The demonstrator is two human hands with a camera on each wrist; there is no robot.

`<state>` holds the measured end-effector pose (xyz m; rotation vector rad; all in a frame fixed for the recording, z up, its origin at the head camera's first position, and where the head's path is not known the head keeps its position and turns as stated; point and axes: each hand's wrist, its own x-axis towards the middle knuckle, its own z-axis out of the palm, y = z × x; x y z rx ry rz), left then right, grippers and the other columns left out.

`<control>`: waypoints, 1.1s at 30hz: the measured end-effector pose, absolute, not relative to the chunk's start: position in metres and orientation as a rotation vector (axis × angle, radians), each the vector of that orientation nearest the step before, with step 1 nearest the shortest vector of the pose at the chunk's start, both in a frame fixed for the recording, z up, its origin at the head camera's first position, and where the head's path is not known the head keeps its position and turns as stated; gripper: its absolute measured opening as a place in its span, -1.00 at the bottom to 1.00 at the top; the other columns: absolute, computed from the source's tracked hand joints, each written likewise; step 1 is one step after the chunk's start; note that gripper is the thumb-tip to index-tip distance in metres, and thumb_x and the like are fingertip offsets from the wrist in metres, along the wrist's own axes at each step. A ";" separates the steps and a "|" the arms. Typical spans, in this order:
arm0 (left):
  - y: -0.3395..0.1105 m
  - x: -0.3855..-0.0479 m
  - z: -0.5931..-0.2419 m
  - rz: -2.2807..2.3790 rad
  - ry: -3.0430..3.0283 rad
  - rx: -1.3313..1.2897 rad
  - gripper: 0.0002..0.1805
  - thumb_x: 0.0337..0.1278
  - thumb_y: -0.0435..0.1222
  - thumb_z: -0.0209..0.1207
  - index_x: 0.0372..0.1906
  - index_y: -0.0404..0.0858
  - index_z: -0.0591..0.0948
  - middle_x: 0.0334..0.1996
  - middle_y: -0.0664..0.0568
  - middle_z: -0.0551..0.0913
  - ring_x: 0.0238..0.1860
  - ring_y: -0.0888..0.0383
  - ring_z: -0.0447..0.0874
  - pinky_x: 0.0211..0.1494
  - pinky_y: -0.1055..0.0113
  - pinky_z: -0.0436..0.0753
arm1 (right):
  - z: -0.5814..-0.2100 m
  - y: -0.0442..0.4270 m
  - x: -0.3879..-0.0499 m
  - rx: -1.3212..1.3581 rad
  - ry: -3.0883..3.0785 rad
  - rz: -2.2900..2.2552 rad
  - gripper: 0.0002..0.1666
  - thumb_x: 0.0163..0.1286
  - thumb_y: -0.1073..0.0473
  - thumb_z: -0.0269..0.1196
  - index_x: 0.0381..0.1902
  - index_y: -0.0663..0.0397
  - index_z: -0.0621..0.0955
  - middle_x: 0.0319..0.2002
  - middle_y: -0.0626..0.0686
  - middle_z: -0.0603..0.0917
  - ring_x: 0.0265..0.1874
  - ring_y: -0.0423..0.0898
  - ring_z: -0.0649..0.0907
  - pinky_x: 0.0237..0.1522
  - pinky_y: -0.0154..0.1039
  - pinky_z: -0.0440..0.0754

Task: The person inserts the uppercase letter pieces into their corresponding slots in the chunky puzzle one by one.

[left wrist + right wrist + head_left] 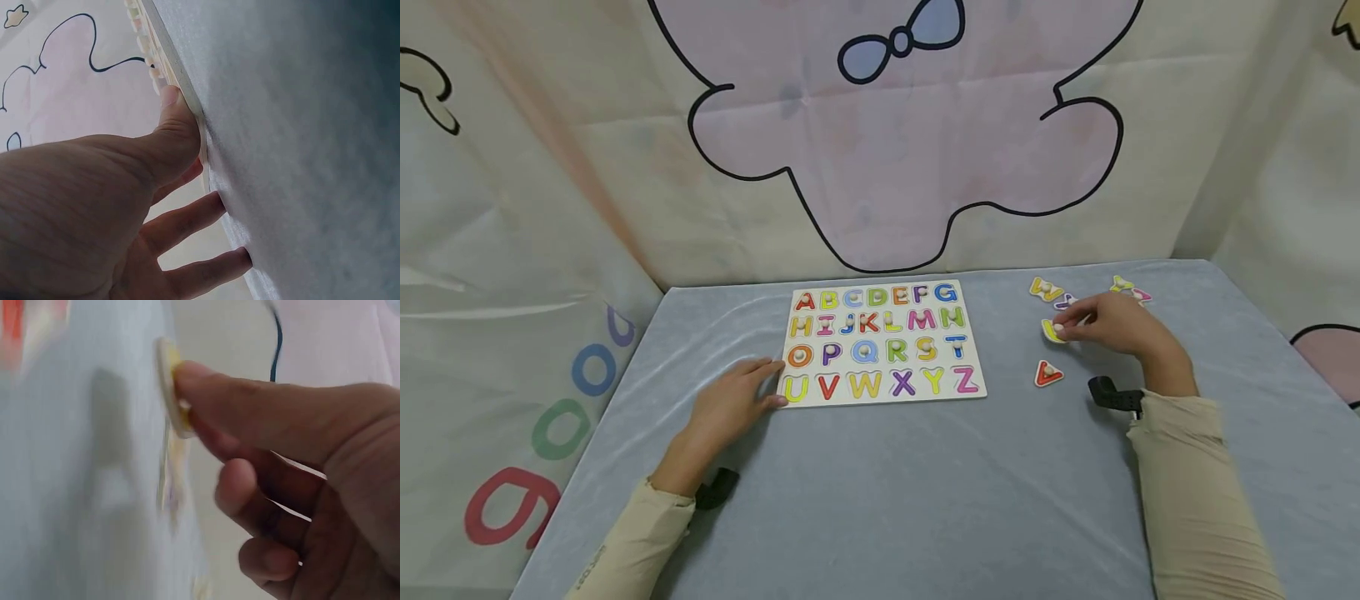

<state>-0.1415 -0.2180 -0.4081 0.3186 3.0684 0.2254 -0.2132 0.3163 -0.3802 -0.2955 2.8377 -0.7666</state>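
Observation:
A white alphabet puzzle board [886,407] lies flat on the cloth, with coloured letters in rows. Knobs show on many upper-row letters; none are visible on the bottom row. My left hand [730,408] rests at its lower left corner, with the thumb [178,122] against the edge and the other fingers spread, reaching down to the cloth. Over to the right, my right hand [1112,325] pinches a yellow letter piece [1049,332] between thumb and finger. In the right wrist view, that piece [165,381] is tilted up off the cloth. Its letter is mostly hidden.
A red triangular piece [1048,373] lies nearer me, below the right hand. Behind that hand lie a yellow piece [1046,289], a purple piece [1064,302], a yellow-green piece [1122,283] and a pink piece [1141,295]. A printed curtain [737,225] hangs behind the table.

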 end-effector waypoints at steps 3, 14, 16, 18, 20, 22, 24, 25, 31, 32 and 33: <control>-0.218 -0.141 -0.409 0.235 3.067 0.319 -0.30 0.15 -0.05 0.35 0.39 -0.15 0.47 0.35 -0.20 0.49 0.36 -0.20 0.45 0.21 -0.17 0.54 | -0.371 0.280 -0.216 -0.343 2.857 -0.782 -0.66 0.28 0.01 0.41 -0.05 0.03 0.76 -0.19 0.03 0.78 -0.27 -0.11 0.58 -0.26 -0.26 0.49; -0.224 -0.142 -0.404 0.278 3.018 0.347 -0.35 0.16 -0.06 0.35 0.37 -0.03 0.50 0.39 -0.16 0.46 0.34 -0.20 0.47 0.07 -0.20 0.58 | -0.367 0.109 -0.212 -0.522 2.772 -0.912 -0.78 0.24 0.07 0.44 -0.14 -0.13 0.79 -0.24 -0.12 0.79 -0.23 -0.12 0.61 -0.20 -0.27 0.50; -0.224 -0.143 -0.404 0.282 3.006 0.330 -0.35 0.17 -0.06 0.34 0.39 0.00 0.48 0.41 -0.13 0.44 0.35 -0.19 0.47 0.05 -0.21 0.58 | -0.369 0.080 -0.207 -0.541 2.748 -0.929 -0.81 0.23 0.07 0.45 -0.17 -0.18 0.79 -0.27 -0.17 0.78 -0.25 -0.16 0.61 -0.21 -0.27 0.51; -0.224 -0.143 -0.403 0.280 2.994 0.323 -0.34 0.17 -0.07 0.34 0.39 0.00 0.48 0.42 -0.13 0.43 0.35 -0.20 0.47 0.04 -0.22 0.58 | -0.373 0.055 -0.201 -0.583 2.742 -0.918 -0.83 0.23 0.07 0.45 -0.19 -0.21 0.79 -0.30 -0.22 0.77 -0.26 -0.21 0.60 -0.22 -0.30 0.50; -0.225 -0.143 -0.403 0.278 2.988 0.320 -0.34 0.17 -0.07 0.35 0.39 0.00 0.48 0.41 -0.13 0.44 0.35 -0.19 0.47 0.03 -0.21 0.58 | -0.375 0.032 -0.196 -0.624 2.734 -0.917 -0.84 0.23 0.08 0.44 -0.20 -0.21 0.79 -0.33 -0.23 0.76 -0.28 -0.24 0.60 -0.25 -0.31 0.50; -0.224 -0.144 -0.402 0.276 2.990 0.321 -0.34 0.16 -0.07 0.35 0.38 0.00 0.49 0.41 -0.14 0.45 0.34 -0.19 0.48 0.01 -0.20 0.59 | -0.378 0.013 -0.192 -0.659 2.745 -0.900 -0.85 0.24 0.08 0.43 -0.20 -0.23 0.80 -0.35 -0.24 0.76 -0.31 -0.27 0.59 -0.28 -0.34 0.48; -0.224 -0.145 -0.402 0.276 2.997 0.327 -0.35 0.15 -0.07 0.36 0.37 0.01 0.50 0.40 -0.13 0.46 0.32 -0.19 0.50 -0.03 -0.18 0.60 | -0.381 -0.004 -0.189 -0.674 2.760 -0.881 -0.84 0.24 0.07 0.43 -0.20 -0.23 0.80 -0.36 -0.26 0.77 -0.34 -0.29 0.59 -0.32 -0.37 0.46; -0.224 -0.145 -0.402 0.276 3.002 0.331 -0.35 0.15 -0.06 0.36 0.37 0.01 0.51 0.39 -0.13 0.47 0.31 -0.18 0.51 -0.05 -0.16 0.61 | -0.382 -0.011 -0.188 -0.668 2.763 -0.876 -0.84 0.24 0.07 0.43 -0.20 -0.23 0.80 -0.38 -0.26 0.77 -0.37 -0.29 0.60 -0.35 -0.37 0.47; -0.224 -0.144 -0.402 0.287 3.013 0.336 -0.37 0.14 -0.07 0.37 0.35 0.02 0.52 0.38 -0.11 0.48 0.28 -0.17 0.54 -0.12 -0.13 0.62 | -0.394 -0.040 -0.183 -0.571 2.814 -0.774 -0.90 0.20 0.07 0.45 -0.29 -0.25 0.80 -0.51 -0.27 0.68 -0.45 -0.26 0.58 -0.37 -0.28 0.47; -0.224 -0.144 -0.402 0.286 3.014 0.334 -0.37 0.14 -0.07 0.37 0.35 0.02 0.52 0.38 -0.11 0.48 0.28 -0.18 0.55 -0.12 -0.13 0.62 | -0.396 -0.043 -0.183 -0.565 2.818 -0.761 -0.92 0.20 0.07 0.45 -0.31 -0.24 0.80 -0.52 -0.27 0.67 -0.45 -0.25 0.57 -0.37 -0.29 0.46; -0.224 -0.144 -0.402 0.283 3.017 0.331 -0.37 0.14 -0.07 0.37 0.35 0.02 0.52 0.38 -0.11 0.48 0.27 -0.18 0.55 -0.13 -0.12 0.62 | -0.398 -0.046 -0.183 -0.565 2.819 -0.750 -0.92 0.19 0.06 0.45 -0.32 -0.24 0.80 -0.53 -0.27 0.67 -0.45 -0.25 0.57 -0.38 -0.29 0.47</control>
